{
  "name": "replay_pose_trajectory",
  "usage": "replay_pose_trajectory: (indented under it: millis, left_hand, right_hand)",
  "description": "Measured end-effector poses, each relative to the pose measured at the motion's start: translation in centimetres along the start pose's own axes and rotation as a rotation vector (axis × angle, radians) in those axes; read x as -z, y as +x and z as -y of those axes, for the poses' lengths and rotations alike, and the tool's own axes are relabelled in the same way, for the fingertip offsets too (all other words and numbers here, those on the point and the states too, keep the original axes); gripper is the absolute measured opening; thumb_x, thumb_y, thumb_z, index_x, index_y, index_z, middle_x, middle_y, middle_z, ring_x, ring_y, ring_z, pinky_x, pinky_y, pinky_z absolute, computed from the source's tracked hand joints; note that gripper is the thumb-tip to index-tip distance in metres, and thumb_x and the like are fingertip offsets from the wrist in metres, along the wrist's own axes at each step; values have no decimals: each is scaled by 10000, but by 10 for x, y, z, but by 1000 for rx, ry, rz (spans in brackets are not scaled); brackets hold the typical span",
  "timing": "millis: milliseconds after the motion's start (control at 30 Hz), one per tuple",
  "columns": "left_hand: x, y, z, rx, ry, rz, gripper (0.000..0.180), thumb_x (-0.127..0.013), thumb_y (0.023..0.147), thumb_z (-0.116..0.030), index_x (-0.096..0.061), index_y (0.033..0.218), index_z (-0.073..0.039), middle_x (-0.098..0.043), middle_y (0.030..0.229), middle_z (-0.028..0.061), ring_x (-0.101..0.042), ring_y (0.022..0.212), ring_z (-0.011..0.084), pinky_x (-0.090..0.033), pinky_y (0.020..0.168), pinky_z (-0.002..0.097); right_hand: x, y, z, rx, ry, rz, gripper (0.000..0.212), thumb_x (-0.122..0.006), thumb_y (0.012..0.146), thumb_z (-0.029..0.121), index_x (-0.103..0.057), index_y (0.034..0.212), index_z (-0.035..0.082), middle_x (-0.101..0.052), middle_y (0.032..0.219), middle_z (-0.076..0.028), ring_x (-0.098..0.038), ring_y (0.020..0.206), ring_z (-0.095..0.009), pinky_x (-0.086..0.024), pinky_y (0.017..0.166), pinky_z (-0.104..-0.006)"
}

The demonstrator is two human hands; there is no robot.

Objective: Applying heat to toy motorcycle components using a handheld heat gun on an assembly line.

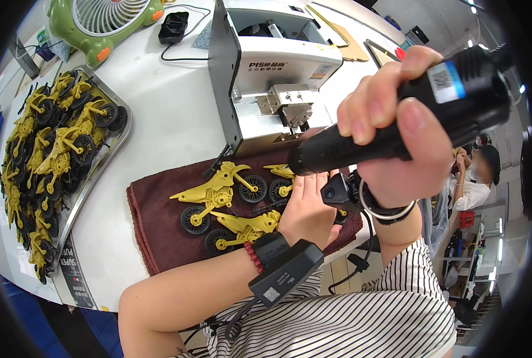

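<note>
My right hand [418,143] is wrapped round a thick black electric screwdriver [475,98], raised on the right and slanting down to the left. Beneath its tip, my left hand [308,212] lies over a yellow toy motorcycle [280,170] with black wheels, holding it against a brown towel [152,206]. The screwdriver covers part of that toy and the left fingertips. Beside the left hand are two more toy motorcycles, one farther off [215,188] and one nearer [248,224], both lying on their sides.
A metal tray [124,128] heaped with several yellow motorcycles stands at the left. Behind the towel is a silver screw-feeding machine [278,65]. A green fan [75,30] and a black charger-like block [173,27] sit at the back. Another person [478,179] is at the far right.
</note>
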State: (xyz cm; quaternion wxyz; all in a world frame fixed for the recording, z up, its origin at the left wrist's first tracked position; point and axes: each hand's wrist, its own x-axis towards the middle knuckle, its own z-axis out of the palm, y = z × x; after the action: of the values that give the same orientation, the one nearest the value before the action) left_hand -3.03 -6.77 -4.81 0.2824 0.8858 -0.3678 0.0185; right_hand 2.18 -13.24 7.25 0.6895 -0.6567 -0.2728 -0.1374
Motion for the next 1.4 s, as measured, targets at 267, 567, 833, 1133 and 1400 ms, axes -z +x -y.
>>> replay_pose_trajectory:
  millis: [267,567,833,1133,1400]
  left_hand:
    - [-7,0,-1,7,-14,61,737,-555,737,-442,-359,1283,14,-358,1313,195,-251,1264,363,-170,1054,484]
    - [-2,-1,2,25,-99,185,652,-545,749,-431,-439,1219,9,-428,1262,162,-342,1200,329,-204,1042,456]
    - [1,3,-2,-18,54,-63,861,-677,633,-444,-370,1249,74,-311,1295,317,-228,1262,428,-208,1054,445]
    - [10,-4,-3,39,185,25,775,-654,637,-483,-461,1155,60,-369,1285,283,-275,1266,374,-217,1060,410]
    - [40,-27,9,-47,238,21,470,-710,621,-294,-561,966,-12,-530,858,65,-471,856,201,-367,704,315]
  right_hand:
    - [-1,-5,-20,-68,-72,11,297,-529,778,120,-363,1017,62,-493,703,-82,-491,571,-151,-436,595,-310]
    - [-16,-9,-30,-19,30,-89,318,-535,769,70,-356,1032,62,-500,732,-83,-509,605,-158,-441,607,-310]
    - [24,16,34,88,209,70,246,-394,812,161,-417,1034,56,-428,794,-46,-418,690,-144,-335,691,-318]
    - [8,11,-3,270,-195,-35,268,-397,817,139,-426,1068,51,-451,774,-61,-430,656,-163,-370,657,-336]
    - [39,-46,54,155,163,-58,282,-514,771,112,-341,984,44,-435,719,-36,-447,580,-118,-382,581,-273]
